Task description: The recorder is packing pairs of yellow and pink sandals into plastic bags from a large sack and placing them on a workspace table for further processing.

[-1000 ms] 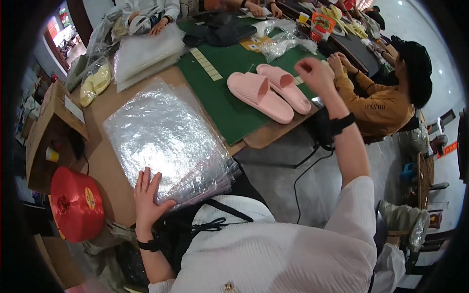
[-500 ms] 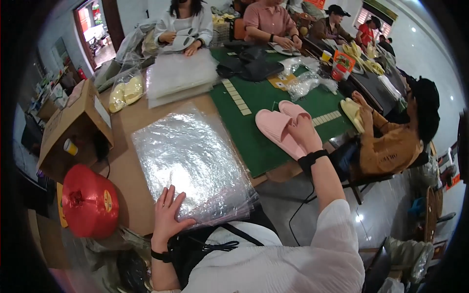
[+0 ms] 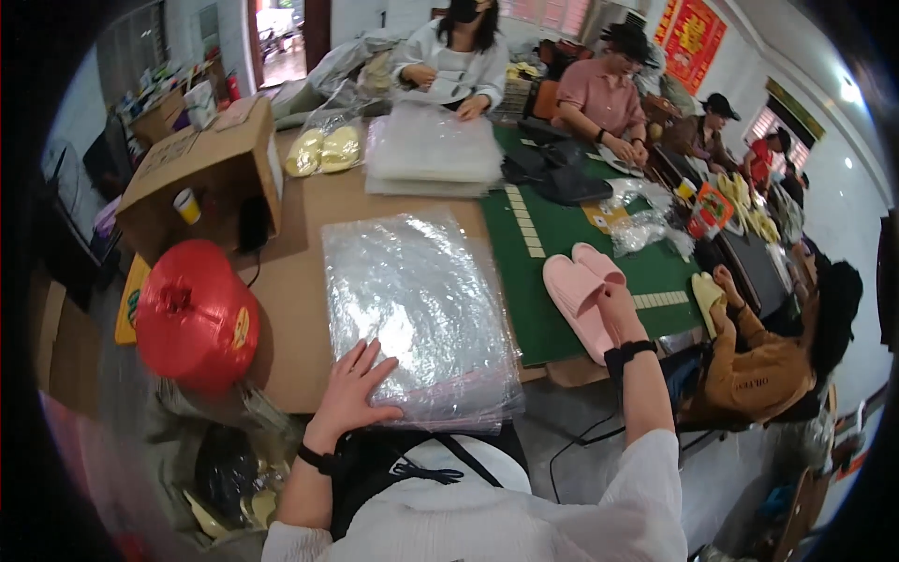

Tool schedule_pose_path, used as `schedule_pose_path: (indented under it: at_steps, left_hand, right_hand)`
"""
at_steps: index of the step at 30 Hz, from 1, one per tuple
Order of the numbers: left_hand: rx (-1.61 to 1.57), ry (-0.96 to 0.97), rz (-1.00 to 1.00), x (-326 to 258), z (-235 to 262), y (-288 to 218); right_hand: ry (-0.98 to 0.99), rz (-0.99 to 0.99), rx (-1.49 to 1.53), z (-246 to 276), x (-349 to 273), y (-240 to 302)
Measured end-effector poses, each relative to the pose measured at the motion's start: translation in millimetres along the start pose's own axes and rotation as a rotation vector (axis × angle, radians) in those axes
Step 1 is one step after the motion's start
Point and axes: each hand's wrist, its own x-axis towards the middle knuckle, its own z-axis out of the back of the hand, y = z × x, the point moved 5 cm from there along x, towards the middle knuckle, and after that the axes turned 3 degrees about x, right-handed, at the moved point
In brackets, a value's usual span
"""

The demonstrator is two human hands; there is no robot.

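Note:
My left hand (image 3: 358,386) rests on the near left part of a stack of clear plastic bags (image 3: 421,290), its fingers spread and holding nothing. Over the green mat (image 3: 524,318) to the right, my right hand (image 3: 620,314) is closed on a pair of pink slippers (image 3: 573,298). The two slippers lie side by side, toes pointing away from me. My fingers cover part of their inner edges, and whether the soles touch the mat I cannot tell.
To the left are a red roll of plastic twine (image 3: 192,314) and a cardboard box (image 3: 201,178). More bags (image 3: 435,150) and bagged yellow slippers (image 3: 323,150) lie at the far side. A co-worker on the right holds a yellow slipper (image 3: 707,295). Others sit across the table.
My view has turned left, so the whole scene sits further right in the picture. My left hand stays on the bags, and my right hand keeps hold of the pink slippers.

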Motion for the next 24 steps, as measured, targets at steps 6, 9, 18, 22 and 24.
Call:
schedule_pose_path:
  at_steps: [6, 9, 18, 22, 24]
  left_hand:
    - [0.007, -0.021, 0.012, -3.2, -2.7, 5.1]
    - [0.012, -0.051, -0.035, -1.7, -3.4, 4.8]
    - [-0.049, -0.006, 0.023, 1.7, -3.2, 2.1]
    - [-0.101, 0.029, 0.098, 14.2, 2.3, -7.2]
    - [-0.235, -0.007, 0.202, 18.0, 4.4, -3.8]
  right_hand:
    - [0.164, 0.111, -0.137, -34.7, -42.5, 60.3]
    - [0.355, 0.156, -0.069, -38.8, -51.0, 73.6]
    - [0.074, 0.262, -0.147, -47.0, -30.9, 46.2]
    - [0.020, 0.202, 0.003, -39.4, -39.9, 47.6]
    - [-0.053, 0.244, 0.045, -31.4, -50.8, 50.3]
